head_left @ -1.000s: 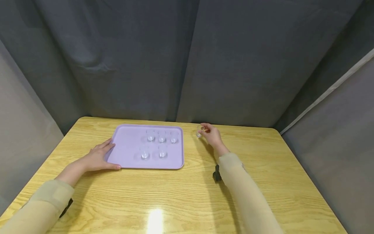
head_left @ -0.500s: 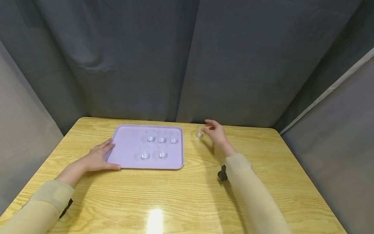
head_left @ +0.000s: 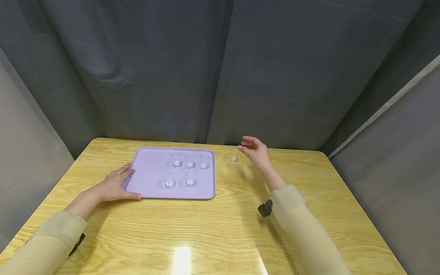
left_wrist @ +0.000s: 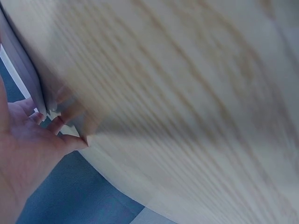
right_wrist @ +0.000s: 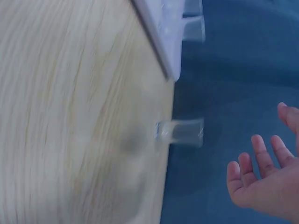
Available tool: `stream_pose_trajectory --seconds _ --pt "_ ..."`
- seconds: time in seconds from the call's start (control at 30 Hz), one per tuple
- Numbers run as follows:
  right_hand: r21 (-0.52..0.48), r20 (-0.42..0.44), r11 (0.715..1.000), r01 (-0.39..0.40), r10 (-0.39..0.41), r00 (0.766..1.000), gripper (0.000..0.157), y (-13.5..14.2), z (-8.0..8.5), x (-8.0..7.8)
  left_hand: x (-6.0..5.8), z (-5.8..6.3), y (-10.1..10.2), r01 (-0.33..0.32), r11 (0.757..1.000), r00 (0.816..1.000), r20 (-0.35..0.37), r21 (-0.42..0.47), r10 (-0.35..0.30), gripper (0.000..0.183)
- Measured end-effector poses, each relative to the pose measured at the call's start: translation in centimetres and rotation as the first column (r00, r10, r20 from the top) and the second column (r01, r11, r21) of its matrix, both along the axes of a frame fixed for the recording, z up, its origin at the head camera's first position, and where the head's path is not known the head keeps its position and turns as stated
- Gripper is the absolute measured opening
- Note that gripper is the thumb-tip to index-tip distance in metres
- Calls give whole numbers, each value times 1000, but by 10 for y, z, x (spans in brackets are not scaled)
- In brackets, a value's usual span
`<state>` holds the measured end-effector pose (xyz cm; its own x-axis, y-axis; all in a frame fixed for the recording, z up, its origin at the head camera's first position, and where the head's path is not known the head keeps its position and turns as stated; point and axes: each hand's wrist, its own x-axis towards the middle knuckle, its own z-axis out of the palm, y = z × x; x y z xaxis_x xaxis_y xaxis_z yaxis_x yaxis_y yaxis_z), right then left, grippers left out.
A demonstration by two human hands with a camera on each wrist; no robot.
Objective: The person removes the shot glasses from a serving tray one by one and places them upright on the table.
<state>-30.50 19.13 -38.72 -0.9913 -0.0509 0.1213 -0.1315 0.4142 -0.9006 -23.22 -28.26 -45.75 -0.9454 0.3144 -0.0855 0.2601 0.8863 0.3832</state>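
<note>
A dark curtain is hanging behind a wood-grained desk
Paler grey panels are flanking the desk left and right, and a bright reflection is gleaming on its near part

Wears long, pale cream sleeves, a left sleeve and a right sleeve; terminates near each wrist in a broad cuff, set off from the arm section by a visible edge; carries a black left wrist unit, slim in outline, and a black right wrist unit, blockier in outline, both too small to resolve in detail; leaves left hand and right hand bare.
</note>
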Motion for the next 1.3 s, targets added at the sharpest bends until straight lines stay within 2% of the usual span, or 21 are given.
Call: stream_pose_trajectory --seconds 0.17,0.37,0.5,0.73,1.0,1.3 --pt "-18 8 1000 -19 19 1000 48 -14 18 19 -2 -1 -1 2 1000 1000 -4 -9 -2 115" --pt "-37 -30 998 -58 57 998 47 -27 23 31 -4 -3 -1 10 1000 1000 -8 -5 -10 114" --pt "-50 -47 996 -72 70 996 47 -37 16 38 -4 -2 0 8 1000 1000 -6 0 -8 113" --pt "-123 2 986 -111 113 994 46 -59 8 52 -4 0 2 6 1000 1000 -13 0 -6 112" --pt "-223 63 967 -127 144 988 47 -83 -10 63 -4 0 4 6 1000 1000 -12 -9 -6 113" --pt "-214 143 961 -173 206 968 50 -106 -31 66 -4 1 3 9 999 1000 -27 -41 -10 115"
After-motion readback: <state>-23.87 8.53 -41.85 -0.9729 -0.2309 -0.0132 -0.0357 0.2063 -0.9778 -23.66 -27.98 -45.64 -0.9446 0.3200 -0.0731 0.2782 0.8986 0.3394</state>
